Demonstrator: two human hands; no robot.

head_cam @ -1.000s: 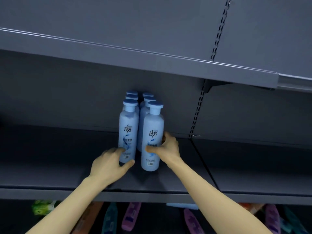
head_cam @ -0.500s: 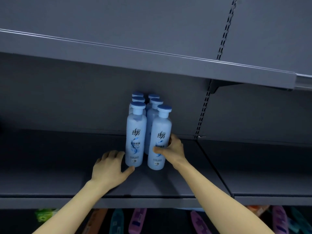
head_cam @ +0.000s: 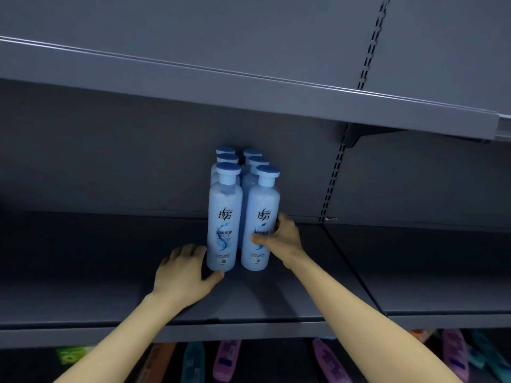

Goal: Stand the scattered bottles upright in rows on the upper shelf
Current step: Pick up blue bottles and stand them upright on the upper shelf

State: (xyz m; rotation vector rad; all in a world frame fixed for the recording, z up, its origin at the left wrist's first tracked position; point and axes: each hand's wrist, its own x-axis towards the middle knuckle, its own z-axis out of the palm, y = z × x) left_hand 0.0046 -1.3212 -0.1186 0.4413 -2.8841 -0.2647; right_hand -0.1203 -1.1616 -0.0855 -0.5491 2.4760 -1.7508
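Head view of the upper shelf (head_cam: 110, 272), whose grey deck crosses the middle of the frame. Six pale blue bottles with darker blue caps stand upright at centre frame in two files of three that run from the front toward the back panel. Every long axis is vertical, and no bottle in view lies on its side.

The left hand (head_cam: 184, 272), at lower centre-left, holds the foot of the front left bottle (head_cam: 224, 222). Its thumb lies against the front of the base and its curled fingers against the left wall. The right hand (head_cam: 282, 239), just right of centre, grips the front right bottle (head_cam: 261, 225) at label height, with the thumb across the front and the fingers wrapped behind the right side.

The two front bottles stand just beside each other, with a narrow gap between them. The four rear bottles (head_cam: 255, 164) stand close behind, mostly hidden apart from their caps.

The deciding relation is that each front bottle lies directly ahead of its own hand, so neither arm has to cross over. The work here looks like squaring the front pair to the files behind, probably a late step, and any push should run straight back along the file to avoid tipping the tall bodies.

Coloured packets (head_cam: 226, 363) lie on a lower level along the bottom edge of the frame.
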